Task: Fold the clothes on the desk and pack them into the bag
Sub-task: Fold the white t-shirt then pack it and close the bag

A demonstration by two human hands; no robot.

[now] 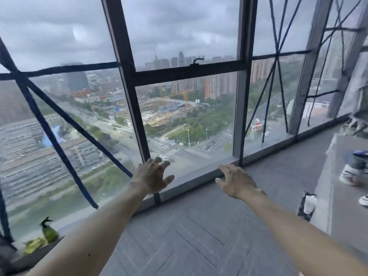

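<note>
Both my arms stretch out in front of me toward a tall window. My left hand [153, 176] is held up with its fingers spread and slightly bent, holding nothing. My right hand [237, 181] is out beside it, fingers relaxed and empty. No clothes, desk or bag show in this view. The picture is blurred by movement.
A floor-to-ceiling window [185, 116] with dark frames and blue tape crosses faces a city far below. Grey carpet tiles [199, 236] cover the floor. A green spray bottle [48, 230] stands at the lower left. Another person's legs and shoes [352, 170] are at the right, by a grey ledge.
</note>
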